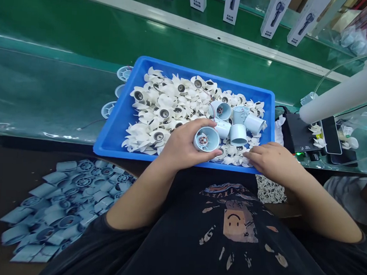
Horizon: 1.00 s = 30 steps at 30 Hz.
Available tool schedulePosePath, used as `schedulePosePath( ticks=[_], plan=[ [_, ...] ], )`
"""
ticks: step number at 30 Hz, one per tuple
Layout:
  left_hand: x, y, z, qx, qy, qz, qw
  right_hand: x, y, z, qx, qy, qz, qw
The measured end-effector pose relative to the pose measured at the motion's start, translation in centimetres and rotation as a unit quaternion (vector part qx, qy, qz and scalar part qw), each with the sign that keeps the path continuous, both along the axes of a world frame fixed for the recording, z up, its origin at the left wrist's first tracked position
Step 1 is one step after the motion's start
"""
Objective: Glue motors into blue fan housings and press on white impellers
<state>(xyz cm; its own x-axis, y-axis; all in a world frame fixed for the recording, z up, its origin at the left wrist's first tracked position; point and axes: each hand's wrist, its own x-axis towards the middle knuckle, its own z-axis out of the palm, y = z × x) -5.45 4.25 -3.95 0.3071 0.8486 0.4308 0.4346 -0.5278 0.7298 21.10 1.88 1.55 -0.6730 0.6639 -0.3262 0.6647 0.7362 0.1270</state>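
My left hand [186,144] is wrapped round a light blue fan housing [207,139], its open end facing up. Inside that housing a small reddish-brown motor part with wires shows. My right hand [273,161] reaches over the front right edge of the blue tray [109,137], fingers bent together among the white fan blades [232,156]. Whatever its fingertips pinch is hidden. Several more blue housings [238,135] lie on top of the blades in the tray's right half. Many white fan blades [164,113] with dark round hubs fill the rest.
Many blue housings [74,201] are piled low on the left. Round blue parts [108,109] lie beside the tray. A black box [300,134] with a green light and a phone [331,136] are at right, under a white tube [344,89]. Printed boxes [276,14] stand behind.
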Motion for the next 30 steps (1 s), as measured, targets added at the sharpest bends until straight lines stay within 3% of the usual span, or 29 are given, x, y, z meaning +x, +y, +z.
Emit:
schedulePosePath(
  ticks=[2, 4, 12, 20, 25, 27, 28, 29, 30],
  plan=[
    [0.1, 0.0, 0.0, 0.002, 0.009, 0.001, 1.0, -1.2, -0.1, 0.0, 0.003, -0.021, -0.058, 0.998],
    [0.2, 0.0, 0.0, -0.002, 0.018, -0.001, 1.0, -2.3, 0.0, 0.1, 0.001, -0.027, -0.074, 0.997],
    [0.3, 0.0, -0.3, 0.0, 0.014, -0.002, 1.0, -3.6, 0.9, 0.1, -0.019, -0.04, -0.062, 0.997],
    [0.4, 0.0, -1.3, -0.001, -0.078, 0.068, 0.995, -5.3, 1.3, 0.4, -0.024, -0.063, -0.055, 0.996],
    [-0.5, -1.9, -0.8, -0.033, -0.098, 0.052, 0.993, -4.4, 1.5, 1.9, -0.012, -0.037, -0.04, 0.998],
    [-0.9, -2.8, -0.3, -0.047, -0.077, 0.036, 0.995, -3.6, 1.2, 2.4, -0.011, 0.039, -0.046, 0.998],
    [-1.1, -3.2, -0.1, -0.047, -0.067, 0.025, 0.996, -3.3, 0.9, 2.4, -0.027, 0.129, -0.058, 0.99],
    [-1.1, -3.5, 0.2, -0.042, -0.057, 0.009, 0.997, -3.0, 0.6, 2.1, -0.061, 0.249, -0.076, 0.964],
    [-1.1, -3.7, 0.4, -0.032, -0.048, -0.011, 0.998, -2.9, 0.3, 1.6, -0.108, 0.381, -0.098, 0.913]
  ],
)
